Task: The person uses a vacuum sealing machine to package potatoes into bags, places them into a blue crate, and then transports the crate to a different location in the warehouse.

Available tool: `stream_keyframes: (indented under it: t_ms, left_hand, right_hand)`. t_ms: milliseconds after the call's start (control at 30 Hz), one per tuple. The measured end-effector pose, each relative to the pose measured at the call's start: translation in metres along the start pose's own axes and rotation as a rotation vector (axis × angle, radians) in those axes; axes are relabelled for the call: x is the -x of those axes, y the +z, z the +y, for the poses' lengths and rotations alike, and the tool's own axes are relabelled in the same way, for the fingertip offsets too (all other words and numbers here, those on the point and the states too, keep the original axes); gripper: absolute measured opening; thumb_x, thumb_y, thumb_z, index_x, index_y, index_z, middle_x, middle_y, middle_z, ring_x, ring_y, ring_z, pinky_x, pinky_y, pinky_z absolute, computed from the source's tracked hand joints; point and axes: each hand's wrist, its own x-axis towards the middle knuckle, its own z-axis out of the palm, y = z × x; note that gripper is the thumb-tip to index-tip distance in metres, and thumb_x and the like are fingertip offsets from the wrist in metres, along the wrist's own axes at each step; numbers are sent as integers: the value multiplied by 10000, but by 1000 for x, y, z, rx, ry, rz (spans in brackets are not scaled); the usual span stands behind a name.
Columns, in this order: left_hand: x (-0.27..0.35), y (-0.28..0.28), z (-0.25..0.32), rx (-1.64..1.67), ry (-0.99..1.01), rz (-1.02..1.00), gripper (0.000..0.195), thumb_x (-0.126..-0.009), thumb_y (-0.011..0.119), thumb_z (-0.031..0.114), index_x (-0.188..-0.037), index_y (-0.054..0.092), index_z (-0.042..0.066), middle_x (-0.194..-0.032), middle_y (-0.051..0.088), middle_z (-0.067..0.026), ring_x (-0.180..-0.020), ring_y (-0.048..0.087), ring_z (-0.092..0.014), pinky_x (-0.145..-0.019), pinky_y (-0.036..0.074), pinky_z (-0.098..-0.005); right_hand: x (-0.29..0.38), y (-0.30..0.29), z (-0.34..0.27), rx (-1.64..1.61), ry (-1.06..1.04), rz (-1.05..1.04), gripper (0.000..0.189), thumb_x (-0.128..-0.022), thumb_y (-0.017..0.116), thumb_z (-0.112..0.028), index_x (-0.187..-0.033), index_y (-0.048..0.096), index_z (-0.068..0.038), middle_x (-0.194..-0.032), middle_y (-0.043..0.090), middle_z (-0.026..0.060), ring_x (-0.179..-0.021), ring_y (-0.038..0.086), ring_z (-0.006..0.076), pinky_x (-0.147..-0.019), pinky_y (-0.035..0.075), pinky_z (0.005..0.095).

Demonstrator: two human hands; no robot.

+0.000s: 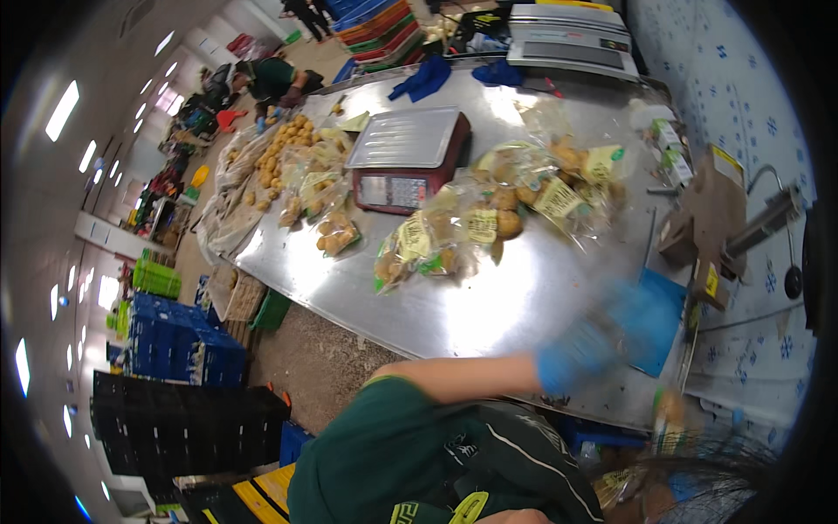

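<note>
My left hand (589, 347), in a blue glove, reaches across the right end of the steel table (366, 288). It is motion-blurred over a blue sheet (658, 357), so its grip is unclear. At the lower right, my right hand (684, 486), also blue-gloved, is partly hidden behind strands of hair. Beside it is a clear bag (615, 481) with a printed label; whether the hand holds it is unclear. A filled bag (669, 412) with green trim is at the table's right edge. Labelled clear bags of potatoes (507, 223) lie mid-table.
A red-brown weighing scale (402, 190) stands behind the bags. Loose potatoes (285, 150) lie at the far left, near another person (275, 78). A brown machine (710, 216) borders the right side. Black crates (183, 426) and blue crates (170, 340) stand on the left floor.
</note>
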Motion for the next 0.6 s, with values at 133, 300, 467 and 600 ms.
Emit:
stream_keyframes:
  t_ms: [133, 300, 467, 600]
  left_hand:
    - [129, -70, -168, -300, -851, -140, 1038, -616, 801, 211, -1423, 179, 17, -1431, 226, -238, -1313, 250, -399, -1099, 229, -442]
    - [247, -74, -284, -329, -731, -220, 669, -656, 769, 213, -1232, 496, 11, -1217, 524, -221, -1202, 440, -365, -1027, 360, -413]
    - [181, -121, -263, 877, -1253, 812, 301, -902, 546, 160, -1142, 549, -21, -1096, 621, -130, -996, 599, -277, -935, 455, -388]
    - [125, -159, -187, 926, -1036, 612, 314, -911, 525, 148, -1180, 529, -15, -1114, 614, -135, -1026, 587, -248, -941, 451, -380]
  right_hand:
    - [13, -16, 15, 110, 60, 56, 516, -841, 665, -204, -1282, 468, -24, -1115, 533, 135, -1001, 499, 239, -869, 414, 385]
    - [20, -5, 2, 138, -43, 76, 580, -825, 687, -199, -1311, 436, -6, -1228, 491, 158, -1117, 461, 250, -948, 380, 387]
    - [71, 55, -98, 50, -252, -94, 645, -809, 710, -194, -1339, 404, 11, -1341, 449, 180, -1232, 423, 261, -1026, 347, 390]
    - [90, 136, -260, -140, -715, -801, 740, -726, 741, -176, -1385, 410, -115, -1394, 435, 120, -1320, 368, 274, -1073, 311, 386]
